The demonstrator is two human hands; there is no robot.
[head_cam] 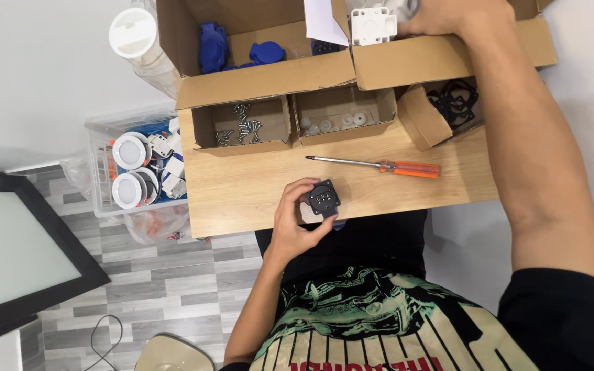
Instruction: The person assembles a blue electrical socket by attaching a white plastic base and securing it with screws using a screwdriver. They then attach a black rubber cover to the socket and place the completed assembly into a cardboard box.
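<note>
Fingers of the left hand (295,218) curl closed around a small square black plastic socket part (323,198), held just over the near edge of the light wooden tabletop (242,189) with its face turned up. The right hand (441,15) reaches far past that tabletop edge into a large open cardboard box (448,55), resting against a white square plastic housing (373,25); how far its fingers are open cannot be told, since the frame cuts them off. Between the two hands, on the tabletop, lies a screwdriver with an orange handle and thin steel shaft (379,165). Behind it stand three small open cardboard trays: one with silver screws (240,127), one with small white round parts (335,121), and a tilted one with black ring-shaped pieces (455,102). A second large cardboard box (256,72) behind the screw tray holds blue plastic parts (213,47). Left of the tabletop, a clear plastic crate (97,172) carries round white lamp fittings (130,151), above grey wood-pattern flooring (173,288). A dark-framed panel (15,247) leans at the far left.
</note>
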